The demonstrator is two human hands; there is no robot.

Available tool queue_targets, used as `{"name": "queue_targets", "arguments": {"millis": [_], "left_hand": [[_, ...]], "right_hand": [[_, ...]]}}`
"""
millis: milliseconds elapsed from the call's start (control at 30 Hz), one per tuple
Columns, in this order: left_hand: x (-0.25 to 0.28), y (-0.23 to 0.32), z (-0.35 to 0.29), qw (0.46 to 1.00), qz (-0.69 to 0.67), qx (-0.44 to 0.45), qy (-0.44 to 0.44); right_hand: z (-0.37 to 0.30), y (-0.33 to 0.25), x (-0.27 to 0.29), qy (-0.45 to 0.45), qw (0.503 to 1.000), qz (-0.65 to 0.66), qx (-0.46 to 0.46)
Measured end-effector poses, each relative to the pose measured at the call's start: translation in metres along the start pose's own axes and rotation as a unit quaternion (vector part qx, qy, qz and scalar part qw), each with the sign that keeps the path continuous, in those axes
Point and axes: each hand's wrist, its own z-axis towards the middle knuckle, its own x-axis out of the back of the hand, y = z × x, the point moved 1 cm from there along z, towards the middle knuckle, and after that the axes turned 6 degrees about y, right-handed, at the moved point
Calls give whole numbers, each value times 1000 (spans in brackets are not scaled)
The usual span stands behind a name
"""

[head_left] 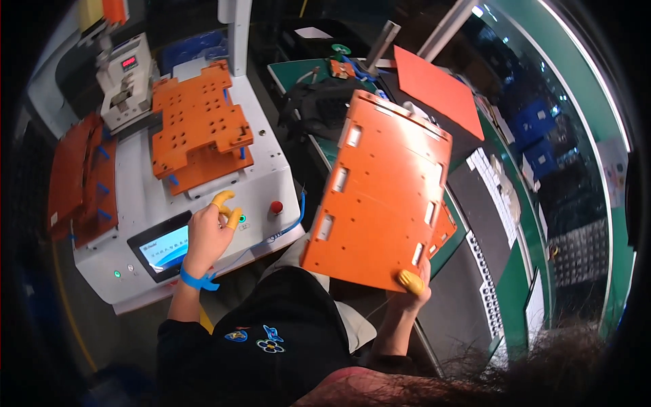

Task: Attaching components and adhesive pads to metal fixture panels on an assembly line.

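My right hand (415, 288) grips the lower right corner of a large flat orange fixture plate (383, 197), which hangs tilted to the right of the machine. White slots run along both long edges of the plate. A yellow finger cot shows on the thumb; my other right fingers are behind the plate. My left hand (210, 234), with yellow finger cots and a blue wrist strap (199, 279), hovers by the green-lit button (242, 218) on the white machine (261, 180). Its fingers are curled but apart, holding nothing. Whether it touches the button I cannot tell.
On the machine stands an orange perforated fixture (198, 122), with a screen (163, 247) and red knob (276, 207) in front. More orange plates (81, 180) are at the left. To the right, the bench (468, 193) bears a red-orange sheet (441, 88) and white strips (483, 285).
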Motion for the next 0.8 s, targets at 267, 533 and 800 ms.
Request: {"name": "queue_targets", "arguments": {"millis": [267, 533, 800], "left_hand": [[33, 1, -9, 926, -367, -90, -5], [71, -30, 9, 958, -187, -57, 211], [75, -49, 29, 931, -273, 3, 242]], "right_hand": [[77, 42, -143, -166, 971, -56, -164], [124, 87, -241, -284, 906, 0, -313], [146, 120, -272, -285, 873, -61, -391]]}}
